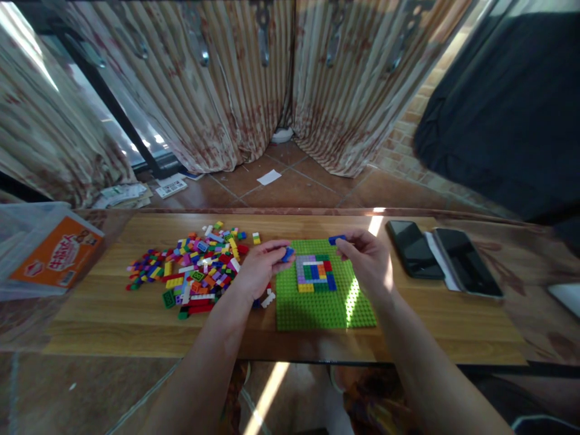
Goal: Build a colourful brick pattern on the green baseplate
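A green baseplate (324, 305) lies on the wooden table (408, 314) in front of me, with a small square patch of coloured bricks (316, 272) built near its far side. My left hand (263, 266) hovers at the plate's left edge, fingers pinched on a small blue brick (287, 254). My right hand (367, 257) is over the plate's far right corner, fingertips closed on another blue brick (336, 239). A loose pile of coloured bricks (194, 269) is spread on the table left of my left hand.
Two dark phones (413, 249) (466, 261) lie on the table to the right, with white paper between them. A clear plastic box with an orange label (57, 252) stands at the far left. Curtains and a tiled floor lie beyond the table.
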